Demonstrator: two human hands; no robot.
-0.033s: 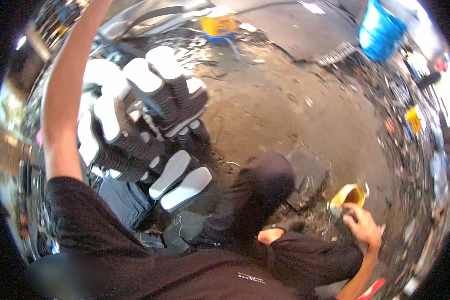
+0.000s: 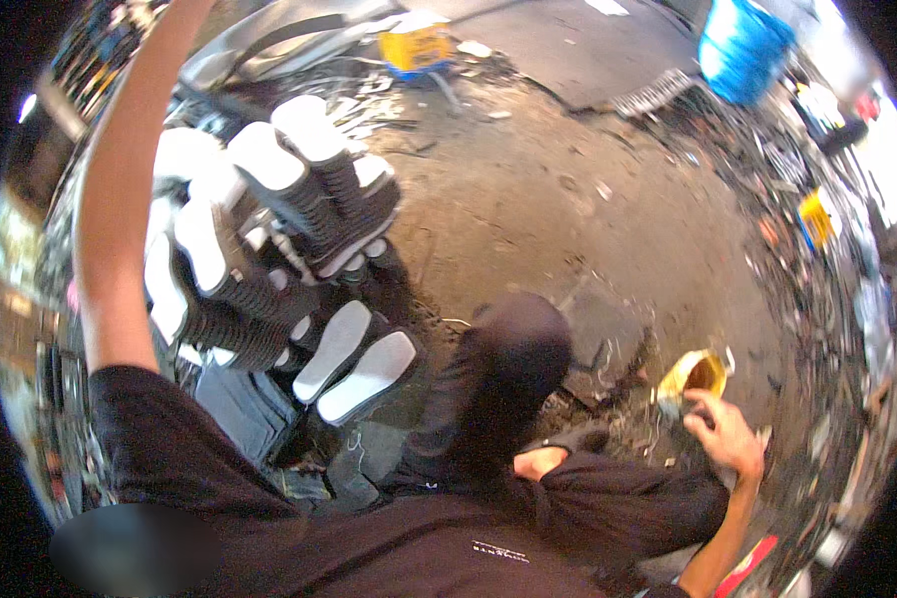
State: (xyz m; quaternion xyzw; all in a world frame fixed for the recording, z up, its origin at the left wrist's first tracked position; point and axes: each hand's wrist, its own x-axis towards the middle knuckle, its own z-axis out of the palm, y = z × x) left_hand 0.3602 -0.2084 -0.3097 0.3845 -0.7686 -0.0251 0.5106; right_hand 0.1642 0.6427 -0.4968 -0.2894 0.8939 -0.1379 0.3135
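My left arm [image 2: 120, 229] is raised along the left side, and its hand is out of the picture beyond the top edge. At the lower right my right hand [image 2: 728, 434] hangs beside a small yellow container [image 2: 706, 361] lying tipped with its mouth showing. The thumb and forefinger are bent and apart; I make out nothing held between them. Blur hides whether a fingertip touches the container's near side. Left of my raised dark-trousered knee, a pair of white-topped shoe soles [image 2: 369, 377] lies side by side. Taller stacks of similar soles [image 2: 334, 189] stand behind it.
Folded dark sheets [image 2: 239, 404] lie beside the soles. Scraps and offcuts [image 2: 757, 209] litter the floor's right side. A blue bag [image 2: 743, 55] stands at the back right, a yellow-and-blue box [image 2: 414, 48] at the back. Another yellow box [image 2: 817, 219] is far right.
The whole view has shifted slightly, with the floor and soles sliding a little up or to the left. My right hand keeps about the same pose by the yellow container.
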